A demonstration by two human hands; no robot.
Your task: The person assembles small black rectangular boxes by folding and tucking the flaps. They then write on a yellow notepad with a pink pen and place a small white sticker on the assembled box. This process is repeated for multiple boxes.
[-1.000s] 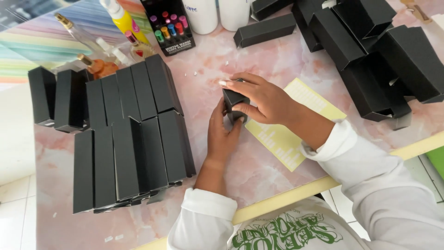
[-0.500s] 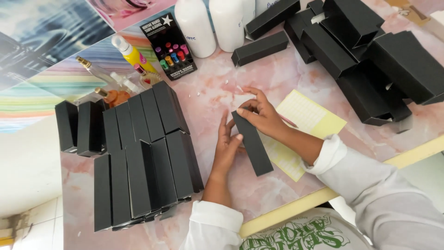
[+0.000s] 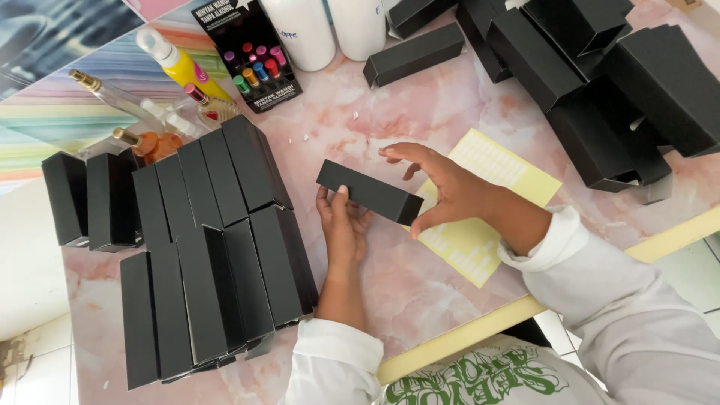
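A long black box (image 3: 369, 193) is held above the pink marble table (image 3: 360, 120): supported from beneath by the left hand (image 3: 343, 225), pinched at one end by the right hand (image 3: 450, 187), beside rows of black boxes (image 3: 202, 247).

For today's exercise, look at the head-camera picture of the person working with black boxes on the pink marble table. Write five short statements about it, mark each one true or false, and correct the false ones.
1. Both hands hold one long black box. True: the left hand supports it from below and the right hand grips its right end.
2. The yellow sticker sheet lies under the right hand. True.
3. The rows of black boxes lie to the right of the hands. False: they lie to the left; a looser pile of boxes is at the upper right.
4. The held box is white. False: it is black.
5. The person wears short sleeves. False: long white sleeves reach the wrists.
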